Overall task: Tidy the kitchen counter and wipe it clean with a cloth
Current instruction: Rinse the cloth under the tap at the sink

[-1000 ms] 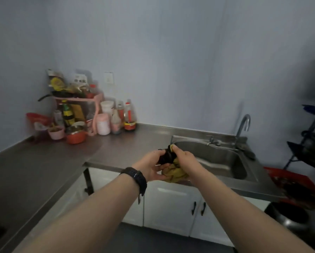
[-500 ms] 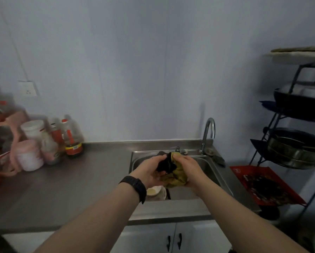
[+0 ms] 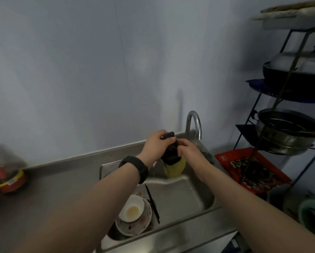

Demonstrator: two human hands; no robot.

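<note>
A bunched cloth (image 3: 173,161), black on top and yellow below, hangs over the steel sink (image 3: 193,199). My left hand (image 3: 155,145), with a black watch on its wrist, grips the cloth's dark upper part. My right hand (image 3: 188,149) holds the cloth from the right side. Both hands are just in front of the curved tap (image 3: 194,123). The steel counter (image 3: 52,189) stretches to the left of the sink.
Stacked bowls and a plate (image 3: 134,214) with dark chopsticks (image 3: 152,205) lie in the sink's near left corner. A red-labelled bottle (image 3: 5,172) stands at the counter's left. A black rack (image 3: 290,110) with pots and a red box (image 3: 251,168) stand at the right.
The view has swung right and closer, down over the sink. Both hands carried the cloth from the sink's front edge to beneath the tap, with the yellow part now hanging below.
</note>
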